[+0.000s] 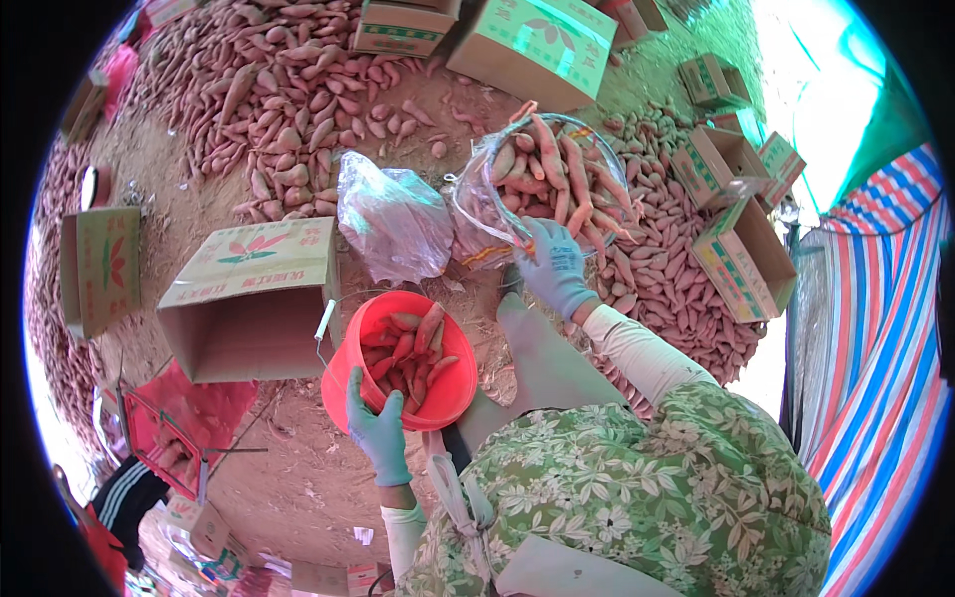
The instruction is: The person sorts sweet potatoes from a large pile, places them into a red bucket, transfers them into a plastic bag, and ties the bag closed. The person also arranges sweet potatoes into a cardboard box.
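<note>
A red plastic bucket (468,366) tilts in front of me, its wire handle with a white grip hanging off the left side. Inside it lie small sweet potatoes (406,358). My left hand (377,429), in a grey-blue work glove, holds the bucket's near rim with the thumb over the edge. Farther off, my right hand (556,269), gloved alike, grips the near rim of a round basket (485,183) lined with clear plastic. Long sweet potatoes (552,160) heap above that basket's rim. Part of the right fingers' contact is hidden.
A crumpled clear plastic bag (392,216) lies left of the basket. Beside the bucket, a cardboard box (250,257) rests on its side. Sweet potato piles (283,112) spread ahead, with another pile (671,254) at right near several boxes (746,261). A person's striped sleeve (127,492) shows lower left.
</note>
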{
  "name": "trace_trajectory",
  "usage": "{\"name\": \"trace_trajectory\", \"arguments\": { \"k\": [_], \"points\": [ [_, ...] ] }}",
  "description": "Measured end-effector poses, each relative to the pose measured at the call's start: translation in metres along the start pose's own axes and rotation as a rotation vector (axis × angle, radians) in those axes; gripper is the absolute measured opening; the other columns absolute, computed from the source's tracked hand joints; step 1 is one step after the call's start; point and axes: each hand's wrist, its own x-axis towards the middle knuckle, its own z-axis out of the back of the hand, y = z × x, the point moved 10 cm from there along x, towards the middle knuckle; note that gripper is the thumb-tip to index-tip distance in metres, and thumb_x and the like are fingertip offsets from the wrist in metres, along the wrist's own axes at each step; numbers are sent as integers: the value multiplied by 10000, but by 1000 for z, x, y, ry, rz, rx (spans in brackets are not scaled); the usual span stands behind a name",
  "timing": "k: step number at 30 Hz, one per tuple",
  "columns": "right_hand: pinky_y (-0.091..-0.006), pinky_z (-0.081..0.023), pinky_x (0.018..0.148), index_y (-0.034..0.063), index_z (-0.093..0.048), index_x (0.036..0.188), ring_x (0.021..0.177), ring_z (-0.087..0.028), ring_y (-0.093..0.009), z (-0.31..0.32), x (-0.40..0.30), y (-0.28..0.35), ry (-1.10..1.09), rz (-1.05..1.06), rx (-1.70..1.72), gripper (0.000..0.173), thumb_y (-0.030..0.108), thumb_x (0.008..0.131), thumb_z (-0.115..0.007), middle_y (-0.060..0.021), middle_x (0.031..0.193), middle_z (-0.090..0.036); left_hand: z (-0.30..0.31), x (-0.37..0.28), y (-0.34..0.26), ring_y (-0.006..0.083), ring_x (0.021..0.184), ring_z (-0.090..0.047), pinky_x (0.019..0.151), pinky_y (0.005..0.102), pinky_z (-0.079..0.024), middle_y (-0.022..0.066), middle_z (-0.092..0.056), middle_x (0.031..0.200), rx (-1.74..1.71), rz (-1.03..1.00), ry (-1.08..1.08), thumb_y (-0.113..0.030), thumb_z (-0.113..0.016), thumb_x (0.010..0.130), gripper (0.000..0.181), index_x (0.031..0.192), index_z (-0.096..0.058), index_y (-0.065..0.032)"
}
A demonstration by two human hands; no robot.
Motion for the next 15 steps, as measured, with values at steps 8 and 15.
{"name": "trace_trajectory", "arguments": {
  "k": [8, 15],
  "points": [
    [-498, -502, 629, 126, -601, 868, 703, -656, -360, -64, 30, -107, 116, -300, -165, 280, 389, 942, -541, -125, 760, -662, -33, 5, -19, 84, 738, -512, 672, 224, -450, 22, -612, 1092, 241, 3, 169, 54, -696, 698, 720, 1385, -487, 10],
    [-436, -506, 666, 125, -585, 910, 811, -636, -307, -84, -7, -59, 59, -247, -67, 251, 372, 873, -611, -116, 890, -622, -53, 6, -37, 40, 637, -384, 563, 186, -360, -10, -600, 1106, 258, -75, 286, 41, -693, 693, 741, 1400, -475, -4]
  ]
}}
